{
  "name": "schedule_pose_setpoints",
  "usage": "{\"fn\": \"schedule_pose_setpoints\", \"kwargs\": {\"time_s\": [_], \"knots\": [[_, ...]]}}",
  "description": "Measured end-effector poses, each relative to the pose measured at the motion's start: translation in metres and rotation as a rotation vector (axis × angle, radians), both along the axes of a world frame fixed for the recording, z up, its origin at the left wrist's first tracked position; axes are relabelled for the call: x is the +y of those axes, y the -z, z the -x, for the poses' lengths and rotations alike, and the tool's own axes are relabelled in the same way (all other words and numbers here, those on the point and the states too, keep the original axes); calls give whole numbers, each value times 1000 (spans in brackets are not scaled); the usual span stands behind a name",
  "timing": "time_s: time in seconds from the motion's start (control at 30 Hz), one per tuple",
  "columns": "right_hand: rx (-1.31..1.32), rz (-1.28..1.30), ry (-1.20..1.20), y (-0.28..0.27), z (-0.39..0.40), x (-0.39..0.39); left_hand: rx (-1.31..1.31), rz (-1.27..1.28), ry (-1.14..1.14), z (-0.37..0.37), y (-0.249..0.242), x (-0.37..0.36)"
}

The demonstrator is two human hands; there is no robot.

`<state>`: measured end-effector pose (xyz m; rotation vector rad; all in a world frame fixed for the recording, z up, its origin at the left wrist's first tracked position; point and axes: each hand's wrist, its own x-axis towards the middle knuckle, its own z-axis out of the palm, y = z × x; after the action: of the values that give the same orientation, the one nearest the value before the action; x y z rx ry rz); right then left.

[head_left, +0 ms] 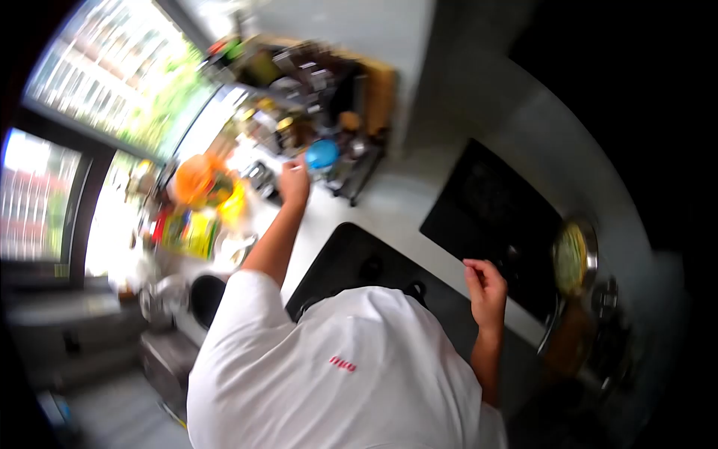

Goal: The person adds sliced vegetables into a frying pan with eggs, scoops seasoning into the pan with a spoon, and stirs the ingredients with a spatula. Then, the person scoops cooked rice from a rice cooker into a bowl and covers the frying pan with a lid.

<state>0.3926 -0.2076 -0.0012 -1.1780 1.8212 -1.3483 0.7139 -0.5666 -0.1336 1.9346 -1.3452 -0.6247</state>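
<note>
My left hand (295,182) is stretched forward over the white counter, fingers curled in and blurred by motion. Right beside its fingertips is a round blue lid or bowl (321,154), at the foot of a dark rack. What those fingers hold, if anything, I cannot tell. A dark glass jar or pot (260,178) stands just left of the wrist. Off to the right, my right hand (487,290) hovers near the edge of a black cooktop (486,217). Its fingers are loosely bent, and nothing shows between them.
A crowded rack (307,82) holds bottles, jars and a wooden board (380,93). Orange and yellow bags (196,179) lie by the window. A black sink or panel (351,258) is close to my body. A round pan (574,256) stands at the far right against the wall.
</note>
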Motion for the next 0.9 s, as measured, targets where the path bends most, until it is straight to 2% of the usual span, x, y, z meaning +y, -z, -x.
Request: {"fn": "schedule_pose_setpoints", "kwargs": {"time_s": [0.03, 0.07, 0.1, 0.13, 0.17, 0.23, 0.3, 0.43, 0.5, 0.53, 0.63, 0.7, 0.77, 0.8, 0.87, 0.9], "knots": [[22, 21, 35, -5, 5, 7, 69, 149, 88, 0, -7, 10], [-1, 42, 67, -9, 12, 20, 12, 397, 165, 4, 2, 17], [-16, 60, 109, -13, 20, 36, 78, 415, 264, 20, -22, 37], [-1, 65, 178, -18, 30, 55, 310, 408, 422, 37, -28, 56], [17, 65, 233, -22, 41, 77, 452, 309, 559, 49, -23, 72], [-10, 118, 383, -26, 68, 116, 550, 188, 742, 93, -38, 118], [-101, 228, 574, -16, 100, 152, 500, 64, 930, 128, -43, 153], [-17, 272, 989, 16, 204, 237, 478, -188, 1085, 191, -51, 215], [183, 151, 1160, 54, 276, 284, 397, -264, 1156, 228, -48, 245], [311, -75, 1142, 89, 324, 324, 387, -276, 1181, 248, -48, 261], [429, -646, 1103, 126, 434, 400, 415, -320, 1249, 321, -51, 328], [731, -959, 1096, 153, 512, 446, 443, -468, 1262, 373, -48, 376], [750, -1295, 1047, 164, 577, 486, 389, -498, 1326, 421, -46, 423], [715, -1405, 963, 146, 578, 498, 364, -653, 1277, 447, -67, 449], [747, -1460, 924, 134, 617, 511, 184, -653, 1319, 478, -70, 487], [786, -1448, 928, 146, 633, 525, 90, -622, 1355, 490, -72, 501]]}}
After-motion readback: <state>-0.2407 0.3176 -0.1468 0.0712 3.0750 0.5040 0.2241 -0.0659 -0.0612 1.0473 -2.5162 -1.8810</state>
